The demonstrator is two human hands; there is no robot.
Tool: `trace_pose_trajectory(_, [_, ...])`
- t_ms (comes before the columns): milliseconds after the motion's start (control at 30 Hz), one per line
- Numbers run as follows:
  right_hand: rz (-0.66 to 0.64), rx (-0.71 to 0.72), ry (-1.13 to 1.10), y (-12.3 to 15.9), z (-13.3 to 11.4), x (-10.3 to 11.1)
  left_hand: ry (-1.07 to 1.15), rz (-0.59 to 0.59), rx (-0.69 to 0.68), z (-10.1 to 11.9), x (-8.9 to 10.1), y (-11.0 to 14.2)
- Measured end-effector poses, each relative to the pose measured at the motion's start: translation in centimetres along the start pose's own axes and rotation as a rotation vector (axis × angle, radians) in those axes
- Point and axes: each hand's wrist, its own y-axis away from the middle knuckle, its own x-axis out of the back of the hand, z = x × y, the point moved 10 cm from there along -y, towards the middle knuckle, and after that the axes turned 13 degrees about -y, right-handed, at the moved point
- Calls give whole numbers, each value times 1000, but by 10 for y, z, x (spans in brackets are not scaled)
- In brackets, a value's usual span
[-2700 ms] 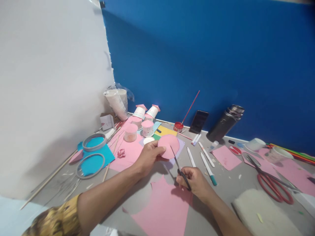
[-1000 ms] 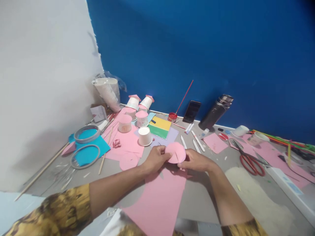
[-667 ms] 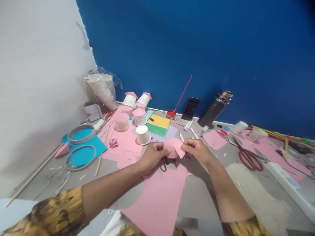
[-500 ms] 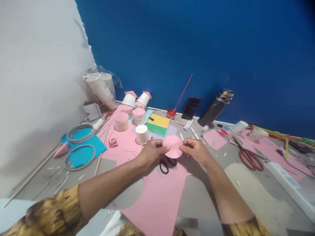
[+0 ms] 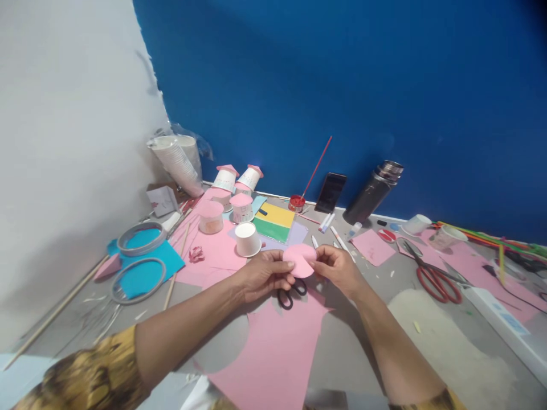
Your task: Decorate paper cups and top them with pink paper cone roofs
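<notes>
A pink paper disc (image 5: 300, 259) is pinched at its two sides between my hands, above the table. My left hand (image 5: 268, 273) grips its left edge with the thumb on top. At its right edge, my right hand (image 5: 335, 265) pinches the paper between thumb and fingers. A slit or overlapping fold shows near the disc's middle right. Just below lie the dark handles of a pair of scissors (image 5: 285, 299), partly hidden, on cut pink paper (image 5: 284, 347). Behind the left hand stands a plain white paper cup (image 5: 248, 240), upside down.
Several cups with pink paper roofs (image 5: 242, 208) stand at the back left. Blue paper with grey rings (image 5: 139, 279) lies left. A phone (image 5: 330, 192) and a dark flask (image 5: 371, 193) lean on the blue wall. Red-handled scissors (image 5: 438, 283) and a power strip (image 5: 506, 313) lie right.
The disc has tilted flatter, and its slit or fold now shows as a distinct wedge. My left fingers have curled further under its edge. The view has tipped slightly upward.
</notes>
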Motion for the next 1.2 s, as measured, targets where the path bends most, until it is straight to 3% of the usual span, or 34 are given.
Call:
trace_pose_trajectory(300, [-84,-40,-188,3,12,-18,-29,185,-103,7,10,0])
trace_pose_trajectory(533, [-186,-57,-269,7,22,-30,-18,259,-101,8,12,3])
trace_pose_trajectory(800, [-51,-194,-397,6,44,-35,-99,435,-151,10,27,7])
trace_pose_trajectory(867, [4,-211,-421,6,47,-34,-49,401,-147,9,24,6])
trace_pose_trajectory(1000, [48,-204,-489,6,46,-34,70,213,-143,6,6,1])
trace_pose_trajectory(1200, [15,-172,-491,6,37,-32,-24,177,-100,0,4,-1])
